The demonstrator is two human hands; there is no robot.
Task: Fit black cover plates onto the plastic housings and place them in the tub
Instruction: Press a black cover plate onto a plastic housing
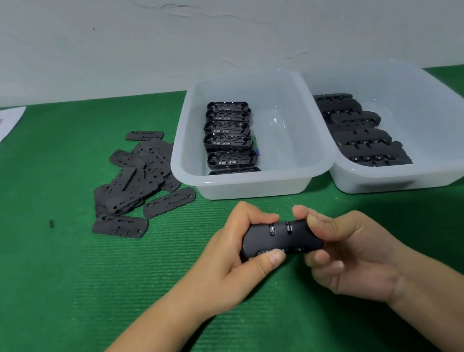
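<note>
Both hands clamped on one black housing [281, 238], held between them just above the green table [64, 279]. Left hand [233, 258] grips its left end, thumb on the near face, fingers curled over the far edge. Right hand [350, 255] grips the right end the same way. Two small slots show on the housing's upper face. Beyond and left of the left hand: loose pile of cover plates [139, 177] on the table. Directly beyond the hands: translucent tub [319, 143] holding a row of open housings [228, 136]. Beyond the right hand, touching that tub: second tub [449, 130] with a row of covered housings [361, 133].
</note>
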